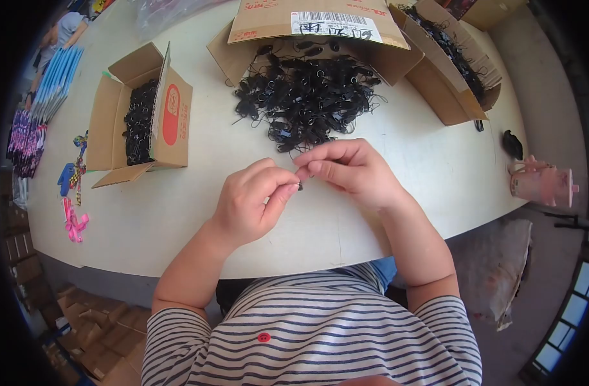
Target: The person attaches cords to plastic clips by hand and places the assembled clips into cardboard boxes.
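Note:
In the head view my left hand (246, 199) and my right hand (353, 172) meet over the table, fingertips almost touching. The left thumb and forefinger pinch a small black strap piece (300, 186), mostly hidden by the fingers. My right hand is closed in a pinch beside it; what lies between its fingers is too small to make out. Just beyond the hands spreads a pile of black strap pieces (307, 96) with thin cord loops and metal rings. It spills from a cardboard box (262, 26) lying with its opening toward me.
On the left stands an open carton (179, 128) holding black pieces; another carton (458, 103) sits at the right. Pink straps (74, 222), a blue item (65, 179) and blue packets (58, 80) lie at the left. A pink bottle (542, 183) is near the right edge.

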Action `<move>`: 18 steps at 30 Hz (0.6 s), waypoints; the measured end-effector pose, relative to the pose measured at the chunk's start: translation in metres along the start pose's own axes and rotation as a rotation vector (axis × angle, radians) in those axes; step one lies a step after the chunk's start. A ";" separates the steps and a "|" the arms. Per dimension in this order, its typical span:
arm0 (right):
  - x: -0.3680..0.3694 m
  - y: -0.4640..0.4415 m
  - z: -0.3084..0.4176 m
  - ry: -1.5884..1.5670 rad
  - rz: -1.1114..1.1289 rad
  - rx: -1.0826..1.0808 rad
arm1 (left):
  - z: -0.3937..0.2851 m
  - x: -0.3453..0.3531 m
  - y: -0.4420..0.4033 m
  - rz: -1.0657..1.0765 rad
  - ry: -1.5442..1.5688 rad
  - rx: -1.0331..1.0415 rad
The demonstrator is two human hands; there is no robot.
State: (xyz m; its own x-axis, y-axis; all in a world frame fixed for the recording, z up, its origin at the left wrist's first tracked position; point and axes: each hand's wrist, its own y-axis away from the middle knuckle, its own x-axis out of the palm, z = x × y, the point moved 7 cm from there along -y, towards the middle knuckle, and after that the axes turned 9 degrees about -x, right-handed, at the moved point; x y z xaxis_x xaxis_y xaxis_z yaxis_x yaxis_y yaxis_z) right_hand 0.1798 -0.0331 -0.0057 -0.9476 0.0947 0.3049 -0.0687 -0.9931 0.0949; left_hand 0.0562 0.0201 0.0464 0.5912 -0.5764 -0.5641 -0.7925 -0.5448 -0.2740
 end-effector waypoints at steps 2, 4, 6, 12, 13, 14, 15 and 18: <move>0.006 0.000 0.001 0.029 0.035 -0.010 | -0.001 -0.004 0.000 -0.076 0.012 0.011; 0.009 0.000 0.002 0.056 0.062 -0.015 | 0.002 -0.006 0.001 -0.108 0.023 -0.001; 0.009 0.000 0.002 0.081 0.081 -0.016 | 0.003 -0.007 0.002 -0.121 0.047 -0.018; 0.012 -0.001 0.000 0.032 0.099 -0.051 | 0.011 -0.004 0.003 -0.112 0.156 -0.082; 0.010 -0.001 0.000 0.058 0.072 -0.047 | 0.012 -0.004 0.003 -0.112 0.180 -0.102; 0.007 -0.001 0.000 0.084 0.044 -0.042 | 0.014 -0.004 0.003 -0.112 0.203 -0.122; 0.005 -0.001 0.000 0.110 0.016 -0.038 | 0.017 -0.003 0.003 -0.109 0.244 -0.152; 0.002 0.000 0.002 0.135 -0.016 0.036 | 0.029 0.004 0.006 -0.084 0.346 -0.239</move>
State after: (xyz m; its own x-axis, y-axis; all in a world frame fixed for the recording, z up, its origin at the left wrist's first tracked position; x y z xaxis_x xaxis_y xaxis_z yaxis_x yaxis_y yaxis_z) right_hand 0.1788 -0.0330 -0.0034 -0.9800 0.0983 0.1733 -0.0755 -0.9882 0.1332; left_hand 0.0499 0.0319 0.0199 0.7001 -0.6721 -0.2412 -0.7065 -0.7011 -0.0968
